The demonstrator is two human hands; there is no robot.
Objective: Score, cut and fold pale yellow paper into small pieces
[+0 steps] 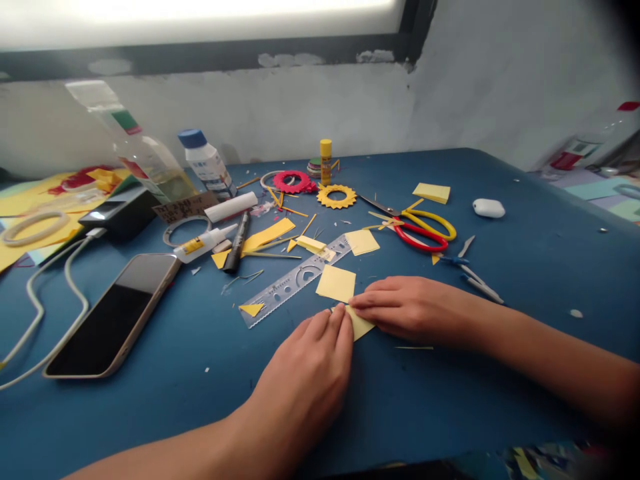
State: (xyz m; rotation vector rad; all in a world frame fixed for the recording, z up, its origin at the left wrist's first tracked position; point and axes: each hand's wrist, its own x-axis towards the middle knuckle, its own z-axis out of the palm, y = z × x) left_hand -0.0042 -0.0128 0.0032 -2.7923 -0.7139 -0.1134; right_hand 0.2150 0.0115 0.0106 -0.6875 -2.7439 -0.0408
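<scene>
A small piece of pale yellow paper (361,324) lies on the blue table, partly covered by my fingers. My left hand (314,363) presses its left edge, fingertips closed together. From the right, my right hand (410,307) holds its upper edge with fingers together; both sets of fingertips nearly meet. Just beyond them lies a yellow paper square (337,283), and another paper square (363,242) rests farther back by the end of a clear ruler (295,280). The undersides of my fingers and my thumbs are hidden.
Scissors (425,230) with red and yellow handles lie beyond my right hand. A glue stick (325,162), yellow paper ring (337,197) and red paper ring (291,182) sit at the back. Leftward are a black marker (237,243), glue bottle (205,243) and phone (114,317).
</scene>
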